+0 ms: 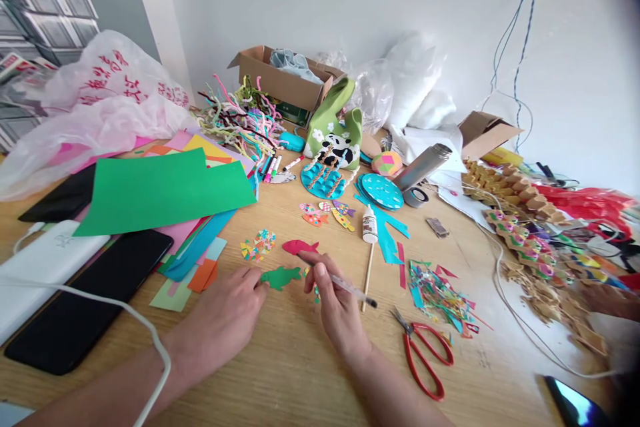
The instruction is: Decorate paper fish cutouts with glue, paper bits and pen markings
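My left hand [225, 313] rests on the wooden table [300, 373], its fingertips pinching the edge of a green paper fish [281, 276]. My right hand [336, 303] is closed round a thin clear pen [345, 284], whose tip points toward the green fish. Just beyond lies a red paper fish [299, 247]. A fish covered in coloured bits [259, 245] lies to its left. A small glue bottle [369, 224] stands behind my right hand, with a wooden stick [369, 273] beside it.
Red-handled scissors [423, 350] and a heap of paper scraps [437, 293] lie to the right. Green paper sheet [160, 190], black tablet [90, 297] and white device [43, 267] fill the left. Decorated fish [327, 212], markers [273, 167], pipe cleaners [240, 117], a cardboard box [285, 80] stand farther back.
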`<state>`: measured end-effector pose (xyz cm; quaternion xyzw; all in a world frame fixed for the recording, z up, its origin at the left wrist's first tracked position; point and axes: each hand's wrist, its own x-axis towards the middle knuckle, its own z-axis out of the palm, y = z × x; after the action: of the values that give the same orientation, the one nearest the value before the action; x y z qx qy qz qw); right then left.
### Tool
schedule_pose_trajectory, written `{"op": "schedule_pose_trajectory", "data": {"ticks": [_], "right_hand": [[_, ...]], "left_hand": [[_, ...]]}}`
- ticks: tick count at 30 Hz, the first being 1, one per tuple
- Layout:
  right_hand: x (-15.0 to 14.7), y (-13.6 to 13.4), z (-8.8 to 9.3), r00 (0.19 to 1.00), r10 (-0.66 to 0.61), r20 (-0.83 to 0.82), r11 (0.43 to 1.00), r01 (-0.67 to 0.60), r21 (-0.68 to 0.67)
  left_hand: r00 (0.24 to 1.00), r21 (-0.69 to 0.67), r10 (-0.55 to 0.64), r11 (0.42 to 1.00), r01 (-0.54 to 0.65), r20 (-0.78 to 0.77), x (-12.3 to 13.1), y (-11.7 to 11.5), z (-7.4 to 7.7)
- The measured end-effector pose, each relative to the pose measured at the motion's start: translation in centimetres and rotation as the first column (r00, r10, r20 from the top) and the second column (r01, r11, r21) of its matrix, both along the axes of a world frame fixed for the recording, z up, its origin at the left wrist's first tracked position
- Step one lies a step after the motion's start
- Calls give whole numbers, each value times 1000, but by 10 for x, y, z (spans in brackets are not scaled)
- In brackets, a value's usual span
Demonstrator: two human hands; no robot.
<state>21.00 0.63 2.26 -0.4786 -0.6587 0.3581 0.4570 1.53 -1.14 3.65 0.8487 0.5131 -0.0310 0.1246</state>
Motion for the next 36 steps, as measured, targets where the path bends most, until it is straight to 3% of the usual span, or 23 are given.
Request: {"op": "schedule_pose_trajectory", "data": {"ticks": [3, 6, 13, 27, 36], "right_hand": [[-13, 0, 0, 983, 13, -182, 983, -46, -176], [-26, -3, -8, 958, -10, -288, 967, -64, -245], [-33, -8, -31, 980, -135, -149, 975, 105, -195], [-36, -2, -36, 986, -154, -68, 959, 132, -250], [-36, -1, -39, 982, -155, -107, 955, 121, -271]], "left_hand": [[1000, 9, -18, 1000, 18, -17, 2, -1, 2], [999, 35, -34, 999, 35, -19, 2, -2, 2], [996, 78, -84, 993, 84, -6, -1, -4, -6], [992, 26, -102, 994, 104, -73, 2, -7, -5], [986, 18, -107, 994, 111, -131, 4, -11, -3]]}}
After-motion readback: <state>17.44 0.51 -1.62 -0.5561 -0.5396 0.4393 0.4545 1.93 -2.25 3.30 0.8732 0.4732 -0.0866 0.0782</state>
